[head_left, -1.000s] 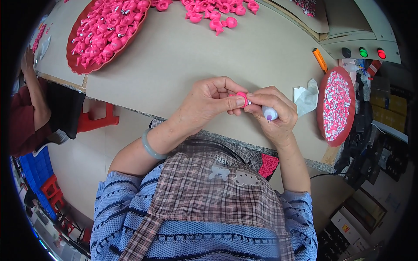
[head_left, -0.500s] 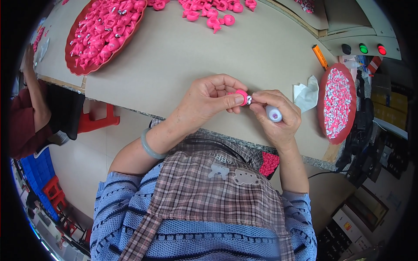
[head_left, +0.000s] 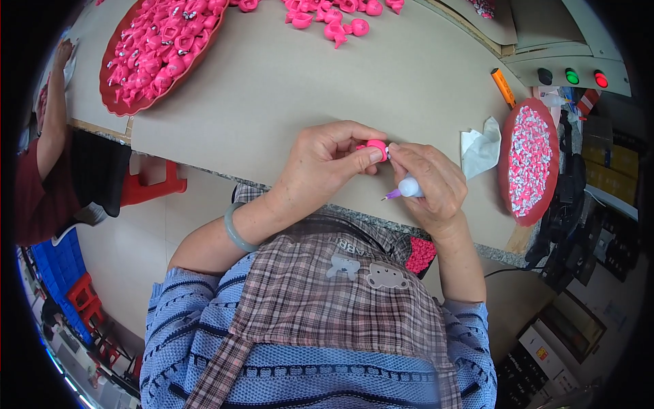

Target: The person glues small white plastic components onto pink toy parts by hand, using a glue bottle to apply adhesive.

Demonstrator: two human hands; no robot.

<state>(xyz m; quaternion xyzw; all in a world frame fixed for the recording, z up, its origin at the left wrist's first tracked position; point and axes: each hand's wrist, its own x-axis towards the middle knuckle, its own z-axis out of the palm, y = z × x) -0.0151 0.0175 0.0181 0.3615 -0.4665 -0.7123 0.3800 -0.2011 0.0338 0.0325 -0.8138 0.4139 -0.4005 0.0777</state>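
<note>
Between the thumb and fingers of my left hand (head_left: pixel 320 160) is a small, rounded pink plastic toy part (head_left: pixel 375 146). My right hand (head_left: pixel 436 178) has its thumb and index finger at that part's right side, where a tiny black-and-white piece (head_left: pixel 387 154) shows in part. The same hand also grips a small whitish squeeze bottle (head_left: pixel 411 187) with a purple needle tip, pointing left and slightly down, apart from the toy part. Both hands are close together above the table's near edge.
A red scalloped tray (head_left: pixel 109 95) heaped with pink parts stands far left, with loose pink parts (head_left: pixel 335 31) at the back. At right lie a red dish (head_left: pixel 505 194) of small pink-and-white pieces, a white tissue (head_left: pixel 481 148) and an orange marker (head_left: pixel 503 87). Another person's arm (head_left: pixel 53 129) is at left.
My right fingers have closed in on the pink part, covering most of the black-and-white piece. The bottle has swung round, so its purple tip now points left. The other person's arm has moved farther forward.
</note>
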